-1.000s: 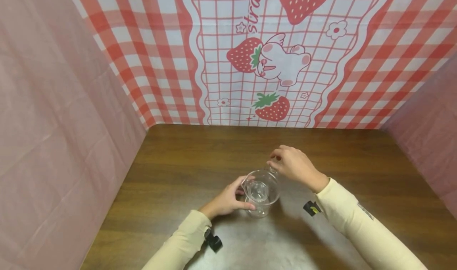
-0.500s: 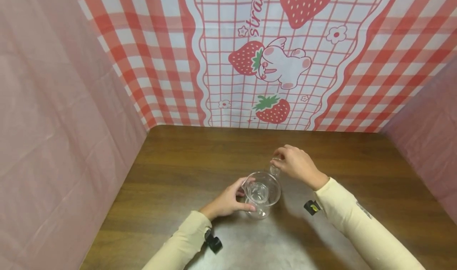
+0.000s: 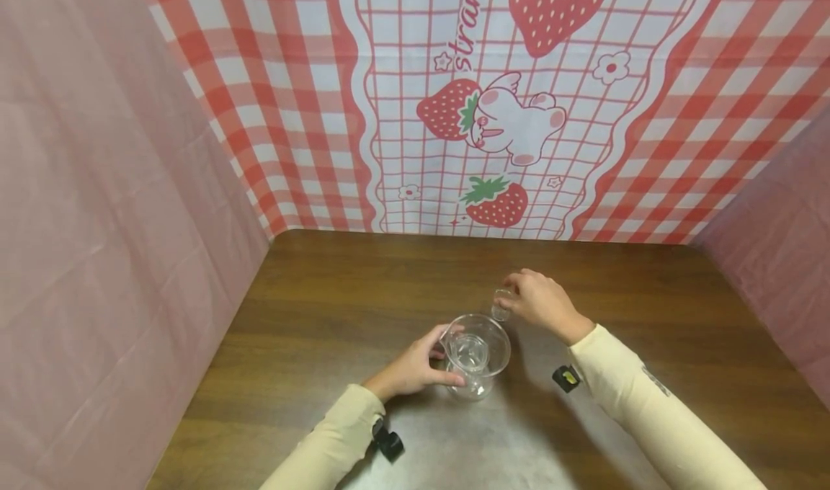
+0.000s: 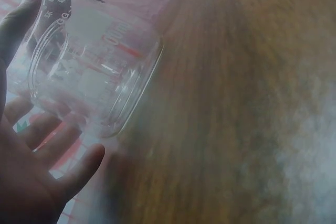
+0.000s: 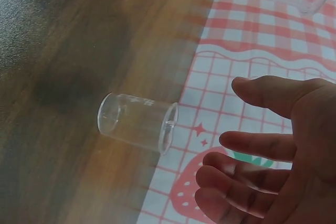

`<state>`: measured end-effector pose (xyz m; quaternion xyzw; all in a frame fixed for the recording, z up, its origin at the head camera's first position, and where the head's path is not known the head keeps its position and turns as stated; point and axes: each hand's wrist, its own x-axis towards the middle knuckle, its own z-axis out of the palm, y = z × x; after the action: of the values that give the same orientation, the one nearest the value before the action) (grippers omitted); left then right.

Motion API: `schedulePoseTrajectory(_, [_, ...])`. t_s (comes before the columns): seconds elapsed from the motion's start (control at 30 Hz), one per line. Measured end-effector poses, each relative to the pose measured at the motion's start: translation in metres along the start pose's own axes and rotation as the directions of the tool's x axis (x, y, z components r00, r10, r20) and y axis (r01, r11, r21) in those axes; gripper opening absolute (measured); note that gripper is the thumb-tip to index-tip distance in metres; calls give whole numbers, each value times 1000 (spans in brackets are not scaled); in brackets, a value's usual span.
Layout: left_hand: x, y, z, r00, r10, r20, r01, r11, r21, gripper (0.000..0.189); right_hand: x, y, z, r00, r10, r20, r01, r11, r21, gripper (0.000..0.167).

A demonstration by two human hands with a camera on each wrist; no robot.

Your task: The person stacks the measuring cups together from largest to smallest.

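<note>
A large clear glass beaker (image 3: 494, 346) stands upright on the table, with a smaller clear beaker (image 3: 470, 352) nested inside it. My left hand (image 3: 415, 366) grips the large beaker's left side, thumb in front and fingers behind; printed markings show on its glass (image 4: 113, 40) in the left wrist view. Just behind it to the right, a small clear beaker (image 3: 501, 307) stands by itself on the wood. My right hand (image 3: 543, 304) is beside that small beaker; the right wrist view shows the spread fingers (image 5: 257, 145) apart from the small beaker (image 5: 137, 121).
The brown wooden table (image 3: 337, 295) ends at a red-and-white checked cloth (image 3: 512, 108) with strawberry prints. Pink cloths hang at the left (image 3: 130, 209) and right (image 3: 778, 259) sides. Dark wrist camera mounts (image 3: 387, 443) sit under both sleeves.
My right fingers have let go of the small beaker and moved slightly away from it, leaving it standing. The left hand keeps its hold on the large beaker.
</note>
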<state>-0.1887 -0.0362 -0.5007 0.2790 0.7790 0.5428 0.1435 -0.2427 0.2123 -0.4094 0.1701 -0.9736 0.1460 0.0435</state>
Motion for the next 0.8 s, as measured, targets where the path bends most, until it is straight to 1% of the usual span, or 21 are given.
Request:
schedulePoseTrajectory(0.27, [0, -2, 0, 1000, -6, 3, 6, 1000, -5, 84, 2, 4, 8, 1000, 22, 7, -22, 1000, -1, 40])
schedulePoseTrajectory(0.6, [0, 1, 0, 1000, 4, -4, -3, 1000, 11, 84, 5, 10, 15, 998, 51, 26, -50, 999, -15, 43])
schedulePoseTrajectory(0.8, [0, 0, 0, 1000, -2, 1, 2, 1000, 13, 85, 6, 11, 19, 997, 68, 48, -67, 997, -30, 44])
